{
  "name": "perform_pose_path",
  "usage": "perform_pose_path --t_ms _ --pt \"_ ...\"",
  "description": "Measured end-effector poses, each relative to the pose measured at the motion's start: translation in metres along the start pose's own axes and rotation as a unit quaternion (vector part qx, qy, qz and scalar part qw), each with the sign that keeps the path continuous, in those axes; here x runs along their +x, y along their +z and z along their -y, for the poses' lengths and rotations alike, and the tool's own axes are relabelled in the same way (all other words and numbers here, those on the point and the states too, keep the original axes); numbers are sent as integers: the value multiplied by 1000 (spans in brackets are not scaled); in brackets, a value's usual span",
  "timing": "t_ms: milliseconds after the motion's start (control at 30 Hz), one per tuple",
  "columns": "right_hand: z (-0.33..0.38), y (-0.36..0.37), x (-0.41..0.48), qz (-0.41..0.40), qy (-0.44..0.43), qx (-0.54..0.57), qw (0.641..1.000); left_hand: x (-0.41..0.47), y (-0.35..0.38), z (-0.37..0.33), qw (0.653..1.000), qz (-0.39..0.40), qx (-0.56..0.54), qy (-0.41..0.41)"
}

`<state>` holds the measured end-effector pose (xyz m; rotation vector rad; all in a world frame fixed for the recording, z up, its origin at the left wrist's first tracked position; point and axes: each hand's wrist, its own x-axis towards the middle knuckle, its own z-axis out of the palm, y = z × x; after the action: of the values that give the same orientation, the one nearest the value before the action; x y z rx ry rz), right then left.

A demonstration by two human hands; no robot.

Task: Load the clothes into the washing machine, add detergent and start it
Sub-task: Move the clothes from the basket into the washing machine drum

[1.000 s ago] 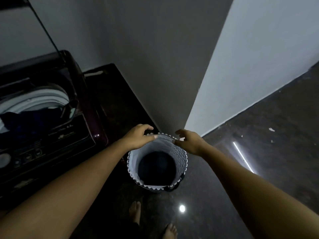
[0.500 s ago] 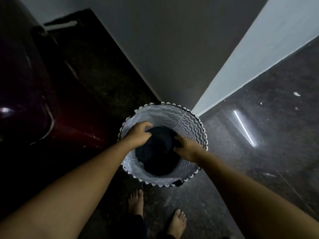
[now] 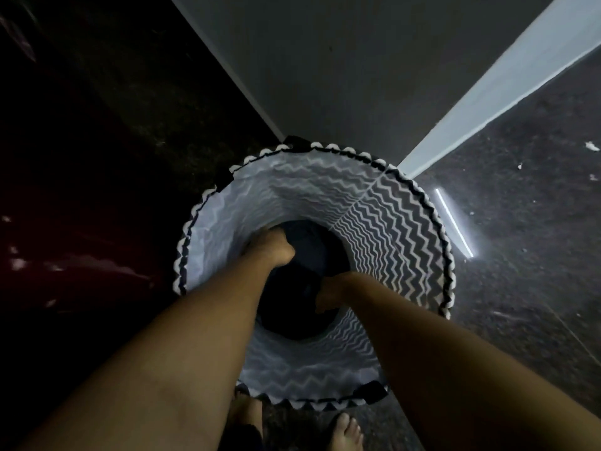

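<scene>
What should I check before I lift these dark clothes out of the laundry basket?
1. Left hand on the dark clothes: ok, fingers closed on the cloth.
2. Right hand on the clothes: ok, though the grip is partly hidden.
3. Whole pile gathered: cannot tell, too dark.
4. Laundry basket upright and open: ok.
5. Bare feet clear of the basket: ok.

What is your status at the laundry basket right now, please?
Both hands deep in basket. Left hand and right hand closed on dark clothes at bottom. Nothing blocking.
</scene>
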<state>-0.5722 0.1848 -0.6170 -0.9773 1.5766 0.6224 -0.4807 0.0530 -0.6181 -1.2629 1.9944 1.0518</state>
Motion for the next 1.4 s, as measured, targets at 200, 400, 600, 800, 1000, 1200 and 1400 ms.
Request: perform_pose_path --t_ms 200,400,600,800,1000,1200,1400 --pt "-19 5 74 1 42 93 995 60 38 1 994 -29 -63 -85" --pt "-42 17 131 -2 70 193 979 110 81 28 979 -59 -119 -155" --pt "-39 27 121 -102 35 342 933 136 121 47 957 -24 -257 -134" --pt "-51 27 167 -96 22 323 941 119 112 55 967 -17 -222 -125" --pt "-28 9 96 -167 47 325 930 78 64 13 999 -5 -51 9" --pt "-22 -2 21 -256 16 347 902 8 27 -17 996 -10 -50 80" --pt "-24 -6 -96 -319 -59 295 899 -90 -22 -35 988 -52 -46 134"
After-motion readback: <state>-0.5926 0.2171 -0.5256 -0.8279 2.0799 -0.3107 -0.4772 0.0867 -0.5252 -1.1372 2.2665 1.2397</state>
